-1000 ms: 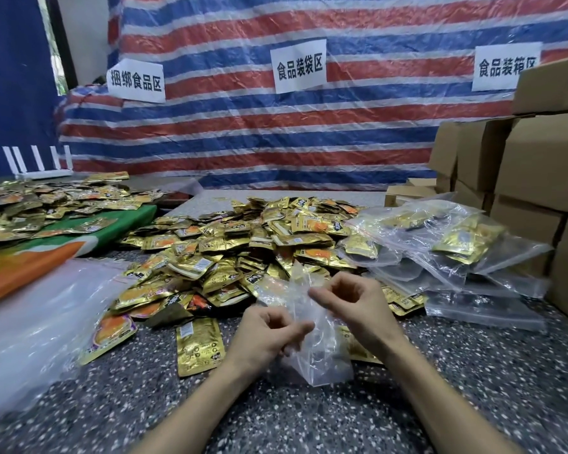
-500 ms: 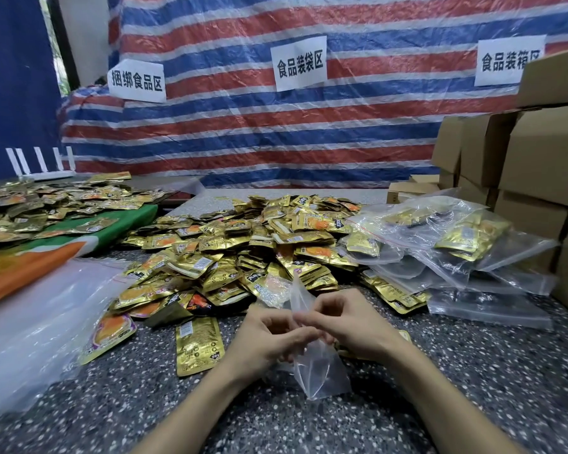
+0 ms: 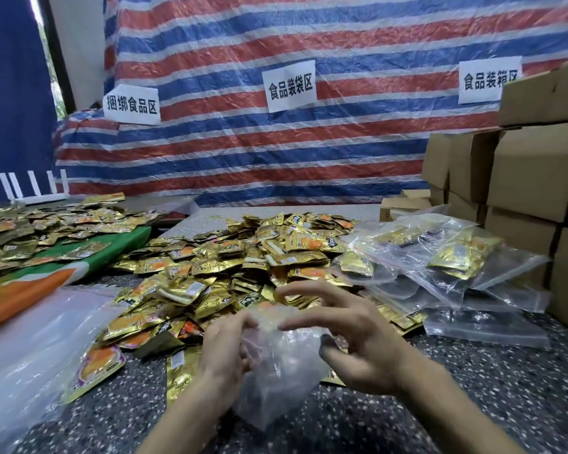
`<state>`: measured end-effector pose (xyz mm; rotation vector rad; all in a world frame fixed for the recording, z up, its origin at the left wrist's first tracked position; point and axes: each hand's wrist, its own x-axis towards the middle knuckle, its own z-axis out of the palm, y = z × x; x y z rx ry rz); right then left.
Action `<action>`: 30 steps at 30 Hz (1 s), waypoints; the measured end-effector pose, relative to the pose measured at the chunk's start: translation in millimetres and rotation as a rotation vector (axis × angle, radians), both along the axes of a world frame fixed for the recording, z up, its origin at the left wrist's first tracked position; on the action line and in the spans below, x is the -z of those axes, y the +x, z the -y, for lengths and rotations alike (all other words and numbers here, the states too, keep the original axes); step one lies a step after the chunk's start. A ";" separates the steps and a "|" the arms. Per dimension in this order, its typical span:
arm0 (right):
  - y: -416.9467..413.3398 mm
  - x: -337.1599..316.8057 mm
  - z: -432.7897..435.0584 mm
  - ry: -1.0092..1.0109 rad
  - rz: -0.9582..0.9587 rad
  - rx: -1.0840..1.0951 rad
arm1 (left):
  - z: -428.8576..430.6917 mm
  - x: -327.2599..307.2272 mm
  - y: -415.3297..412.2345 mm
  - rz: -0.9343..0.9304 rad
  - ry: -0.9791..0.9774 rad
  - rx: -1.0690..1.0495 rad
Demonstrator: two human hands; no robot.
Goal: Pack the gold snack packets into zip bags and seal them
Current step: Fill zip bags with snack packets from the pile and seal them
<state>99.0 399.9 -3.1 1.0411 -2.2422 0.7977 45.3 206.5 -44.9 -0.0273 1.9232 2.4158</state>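
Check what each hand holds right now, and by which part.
The left hand grips the clear zip bag by its upper left edge. The right hand hovers over the bag's top with fingers spread, gripping nothing.

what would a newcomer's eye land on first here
The sprawling heap of gold snack packets across the middle of the speckled table, against the red, white and blue striped tarp behind. In front, the left hand holds an empty-looking clear zip bag while the right hand spreads its fingers over it. Filled zip bags are stacked to the right, before cardboard boxes.
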 end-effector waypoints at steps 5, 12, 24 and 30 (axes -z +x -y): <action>0.3 -24.3 -15.4 0.278 0.137 0.061 | -4.4 -38.1 -8.7 -0.032 0.012 0.067; -12.5 -12.7 -37.1 -0.205 -0.222 0.091 | -4.2 -44.9 -27.3 -0.436 -0.336 0.267; -12.8 11.0 -59.6 -0.417 -0.134 0.146 | 6.2 -20.0 -42.0 -0.463 -1.479 0.477; -12.5 12.1 -61.3 -0.355 -0.013 0.047 | 9.3 -25.5 -34.5 -0.553 -1.586 0.421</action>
